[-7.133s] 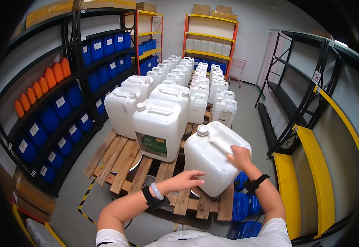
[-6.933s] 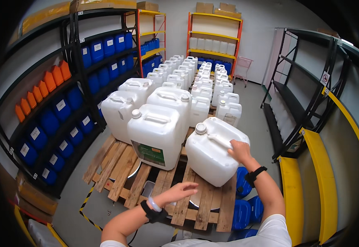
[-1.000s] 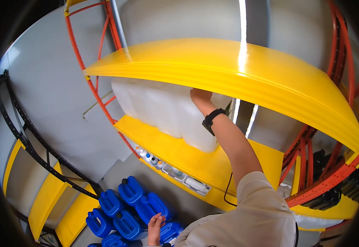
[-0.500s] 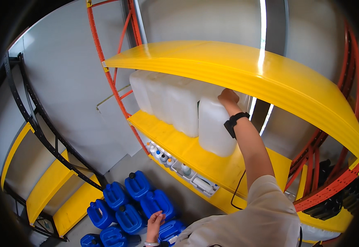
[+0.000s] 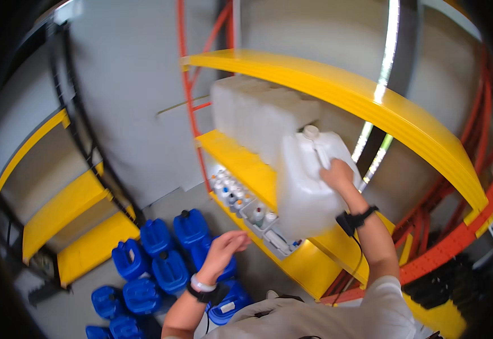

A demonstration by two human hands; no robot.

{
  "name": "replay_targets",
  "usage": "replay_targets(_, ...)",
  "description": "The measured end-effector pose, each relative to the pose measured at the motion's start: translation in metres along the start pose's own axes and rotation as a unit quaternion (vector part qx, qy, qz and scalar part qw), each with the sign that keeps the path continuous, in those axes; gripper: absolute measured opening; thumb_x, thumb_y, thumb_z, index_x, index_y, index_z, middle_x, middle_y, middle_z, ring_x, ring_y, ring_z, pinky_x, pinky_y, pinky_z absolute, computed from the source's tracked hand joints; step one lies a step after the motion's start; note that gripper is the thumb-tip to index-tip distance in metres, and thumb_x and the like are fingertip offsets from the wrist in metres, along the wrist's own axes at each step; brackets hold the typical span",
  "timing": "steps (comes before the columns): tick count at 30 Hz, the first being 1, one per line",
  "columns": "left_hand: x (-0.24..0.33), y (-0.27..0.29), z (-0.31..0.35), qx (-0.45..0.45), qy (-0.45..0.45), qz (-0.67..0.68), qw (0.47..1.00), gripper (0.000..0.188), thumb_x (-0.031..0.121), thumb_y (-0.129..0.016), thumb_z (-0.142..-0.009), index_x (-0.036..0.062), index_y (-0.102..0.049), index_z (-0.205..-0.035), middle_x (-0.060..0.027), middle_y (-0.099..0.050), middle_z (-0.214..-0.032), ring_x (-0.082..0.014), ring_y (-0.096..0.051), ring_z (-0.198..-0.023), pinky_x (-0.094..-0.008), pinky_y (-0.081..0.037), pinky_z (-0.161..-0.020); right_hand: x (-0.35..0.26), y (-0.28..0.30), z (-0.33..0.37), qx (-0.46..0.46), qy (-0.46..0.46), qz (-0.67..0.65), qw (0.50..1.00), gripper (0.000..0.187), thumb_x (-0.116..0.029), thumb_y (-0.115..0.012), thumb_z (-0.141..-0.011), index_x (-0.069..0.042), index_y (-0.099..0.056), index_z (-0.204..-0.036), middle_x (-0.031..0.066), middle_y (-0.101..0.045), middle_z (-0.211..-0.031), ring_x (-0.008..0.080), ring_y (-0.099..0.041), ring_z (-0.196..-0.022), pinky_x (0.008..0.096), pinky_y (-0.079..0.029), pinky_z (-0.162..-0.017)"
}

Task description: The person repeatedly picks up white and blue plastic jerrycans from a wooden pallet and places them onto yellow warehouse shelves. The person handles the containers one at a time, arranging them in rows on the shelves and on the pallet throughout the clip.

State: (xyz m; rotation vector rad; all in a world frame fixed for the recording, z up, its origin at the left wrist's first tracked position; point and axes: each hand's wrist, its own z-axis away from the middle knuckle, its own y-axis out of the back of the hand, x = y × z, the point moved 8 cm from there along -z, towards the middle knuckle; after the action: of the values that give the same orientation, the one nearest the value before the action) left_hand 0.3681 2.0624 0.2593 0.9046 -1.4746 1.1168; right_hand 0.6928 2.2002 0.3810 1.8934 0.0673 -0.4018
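Observation:
My right hand (image 5: 338, 174) is wrapped round the handle of a white translucent jerrycan (image 5: 308, 198), which has a white screw cap and is slightly blurred. The can overhangs the front of the middle yellow shelf (image 5: 241, 164); its bottom is blurred, so I cannot tell whether it still touches the shelf. Several more white jerrycans (image 5: 246, 113) stand in a row on that shelf, to the left of it. My left hand (image 5: 227, 251) hangs lower, in front of the rack and above the blue jerrycans (image 5: 171, 271), fingers loosely stretched out with nothing in them.
Overhead runs the upper yellow shelf (image 5: 314, 73), carried by a red upright (image 5: 187, 101). Small bottles (image 5: 232, 195) and a grey bin (image 5: 258, 220) sit on the lower shelf. Several blue jerrycans cover part of the grey floor. At left stands a black rack with yellow shelves (image 5: 66, 217).
My right hand has drawn the white jerrycan forward from under the upper shelf, and its cap now shows. My left hand has risen and come forward. The view has shifted.

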Motion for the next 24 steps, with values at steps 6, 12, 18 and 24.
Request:
replay_targets(6,0.033,-0.036,0.003,-0.07,-0.048,0.081,0.993,0.029,0.02,-0.052,-0.093,0.0003,-0.058,-0.114,-0.0091,-0.064,-0.1,-0.0143,-0.061,-0.092,-0.0269,-0.049,-0.083,-0.054,-0.005,0.124,0.067,0.18,0.02,0.981,0.029,-0.023,-0.062,-0.065,0.0,-0.06,-0.082,0.0221,-0.061,-0.069,0.0408,-0.06,-0.066,0.0486,-0.047,-0.062)
replay_targets(12,0.009,-0.005,0.055,-0.016,0.065,0.258,0.964,0.054,0.028,-0.058,-0.09,-0.0006,-0.037,-0.132,-0.003,-0.051,-0.115,-0.0112,-0.048,-0.111,-0.0266,-0.04,-0.096,-0.145,-0.055,0.194,-0.022,0.316,-0.055,0.947,0.025,-0.021,-0.062,-0.065,-0.001,-0.058,-0.079,0.023,-0.06,-0.068,0.0428,-0.058,-0.065,0.0498,-0.045,-0.061)
replay_targets(18,-0.03,0.038,0.104,0.124,0.099,0.332,0.93,0.027,0.028,-0.057,-0.089,0.0095,-0.051,-0.108,-0.0007,-0.049,-0.116,-0.01,-0.045,-0.111,-0.0271,-0.037,-0.094,-0.212,-0.102,0.252,-0.109,0.45,-0.189,0.866,0.025,-0.02,-0.062,-0.063,-0.001,-0.06,-0.08,0.0221,-0.059,-0.067,0.0419,-0.058,-0.064,0.048,-0.046,-0.059)
replay_targets(24,-0.04,0.065,0.202,0.287,0.057,0.368,0.882,0.033,0.027,-0.056,-0.09,0.0071,-0.051,-0.117,-0.0022,-0.055,-0.114,-0.0113,-0.05,-0.108,-0.0275,-0.039,-0.091,-0.272,-0.127,0.34,-0.209,0.595,-0.306,0.713,0.024,-0.015,-0.063,-0.061,-0.004,-0.062,-0.083,0.0181,-0.06,-0.066,0.0367,-0.06,-0.062,0.0446,-0.047,-0.057)
